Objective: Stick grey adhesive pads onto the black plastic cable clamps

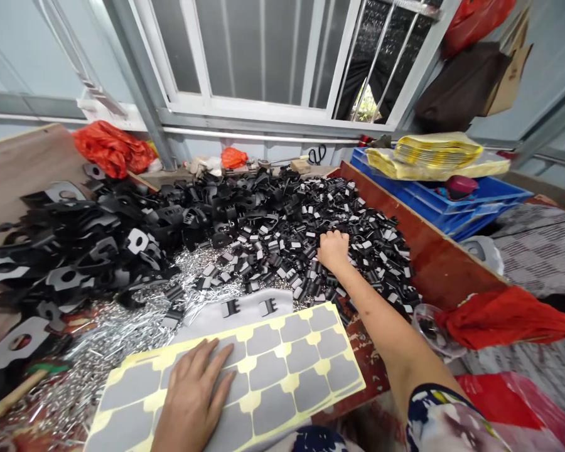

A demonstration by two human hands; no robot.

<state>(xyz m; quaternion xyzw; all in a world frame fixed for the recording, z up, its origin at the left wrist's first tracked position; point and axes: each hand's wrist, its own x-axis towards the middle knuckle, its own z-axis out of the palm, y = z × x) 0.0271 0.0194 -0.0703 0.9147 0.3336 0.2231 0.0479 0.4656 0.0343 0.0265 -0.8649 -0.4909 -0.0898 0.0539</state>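
Observation:
My left hand lies flat, fingers stretched, on a yellow backing sheet with rows of grey die-cut stickers. Farther out, my right hand reaches into a heap of small black plastic clips, many with a grey face. Its fingers are curled in, and whatever they may hold is hidden. Just beyond the sheet, a smooth light-grey piece sticks out. Two black clips stand on it, a left one and a right one.
Larger black plastic parts with round holes are piled at left. Loose metal pins spread below them. A red-brown board edges the right side, beyond it a blue crate carrying yellow sheets. A wooden handle lies lower left.

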